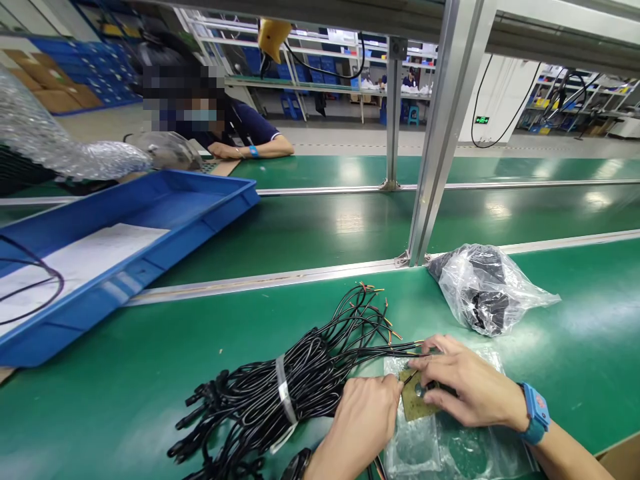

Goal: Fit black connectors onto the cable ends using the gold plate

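Observation:
My left hand [371, 410] is closed, with a thin black cable [411, 376] sticking out past its fingertips. Close on its right, my right hand [463, 381] has its fingers bent round something small and mostly hidden. Beneath the fingertips lies a brownish-yellow square piece [414, 405], with a small round shiny part [420, 390] on top. Clear plastic sheeting [410, 443] is spread under it. Beside my left hand lies a bundle of black cables [310, 367], tied with a pale band [285, 390]; connectors are at its near-left end, bare coloured wire ends at the far end.
A bagged dark item [487, 287] lies beyond my right hand, near a metal post [433, 133]. At the left, a blue tray [200, 223] holds white paper [95, 257] across the metal rail. A co-worker's arm [267, 137] rests on the opposite bench.

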A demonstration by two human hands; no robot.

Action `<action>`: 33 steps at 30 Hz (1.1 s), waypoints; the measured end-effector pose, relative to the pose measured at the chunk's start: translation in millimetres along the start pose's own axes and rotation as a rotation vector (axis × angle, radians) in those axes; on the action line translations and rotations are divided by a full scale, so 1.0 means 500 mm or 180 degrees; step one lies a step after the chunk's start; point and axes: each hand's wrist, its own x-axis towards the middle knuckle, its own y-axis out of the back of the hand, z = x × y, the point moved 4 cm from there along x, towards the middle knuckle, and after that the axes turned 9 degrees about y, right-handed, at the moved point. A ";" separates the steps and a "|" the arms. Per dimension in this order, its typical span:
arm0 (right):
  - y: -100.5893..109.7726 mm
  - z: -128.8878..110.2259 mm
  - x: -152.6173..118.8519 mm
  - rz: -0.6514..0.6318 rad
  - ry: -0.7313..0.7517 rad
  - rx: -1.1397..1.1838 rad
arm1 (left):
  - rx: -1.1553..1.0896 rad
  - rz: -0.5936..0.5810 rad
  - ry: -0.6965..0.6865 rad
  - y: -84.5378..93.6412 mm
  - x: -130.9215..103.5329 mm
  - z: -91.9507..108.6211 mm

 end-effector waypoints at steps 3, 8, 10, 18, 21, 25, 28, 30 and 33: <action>-0.001 -0.004 0.002 -0.0147 0.0121 0.0164 | -0.0003 -0.0058 0.0053 -0.001 0.003 0.000; 0.001 -0.001 0.004 0.0013 0.0000 0.0168 | -0.0024 0.0123 0.0000 0.002 0.002 0.002; -0.001 -0.002 0.004 -0.0018 0.0062 0.0226 | -0.0026 0.0240 -0.0039 0.004 -0.001 0.002; 0.011 0.011 0.003 0.0417 0.0005 0.0408 | -0.0453 0.0500 -0.0100 0.013 -0.012 -0.007; 0.026 0.019 -0.002 0.0821 -0.0157 0.0417 | -0.0889 0.0483 -0.0079 0.017 -0.012 -0.012; 0.036 0.041 -0.013 0.1305 -0.0760 0.0686 | -0.1722 0.0506 0.0004 0.020 -0.008 -0.013; 0.028 0.060 -0.020 0.1418 -0.1136 0.1125 | -0.2203 0.0518 0.0007 0.024 -0.005 -0.002; 0.017 0.068 -0.021 0.1440 -0.1234 0.1603 | -0.2411 0.0566 -0.0006 0.029 -0.004 0.006; -0.001 0.070 -0.018 0.1438 -0.1242 0.2510 | -0.2615 0.0846 -0.0150 0.039 -0.002 0.016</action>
